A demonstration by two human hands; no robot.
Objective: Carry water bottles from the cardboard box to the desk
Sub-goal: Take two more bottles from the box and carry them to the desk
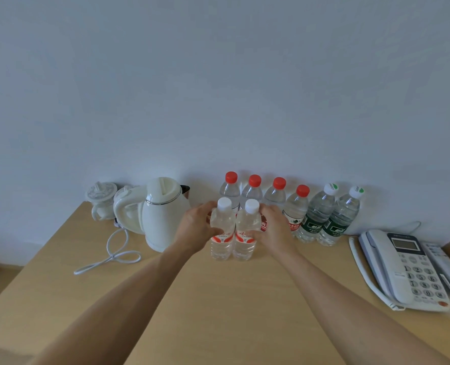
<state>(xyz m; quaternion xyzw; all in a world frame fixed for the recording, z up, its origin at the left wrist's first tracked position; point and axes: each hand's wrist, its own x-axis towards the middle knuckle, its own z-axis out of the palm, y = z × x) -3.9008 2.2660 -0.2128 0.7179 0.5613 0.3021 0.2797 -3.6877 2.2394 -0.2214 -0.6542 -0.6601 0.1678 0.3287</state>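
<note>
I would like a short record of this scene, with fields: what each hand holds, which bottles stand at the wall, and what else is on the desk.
left hand: grips left white-cap bottle
right hand: grips right white-cap bottle
held bottles: upright, side by side, on or just above the desk
at the wall: four red-cap bottles, two green-label bottles
left of bottles: white kettle, its cord, white lidded cup
right of bottles: telephone

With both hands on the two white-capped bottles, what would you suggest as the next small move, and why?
Probably release both grips and draw the hands back. The left hand and right hand each hold a white-capped bottle, which appear to stand upright side by side on the desk, in front of the red-capped bottles.
</note>
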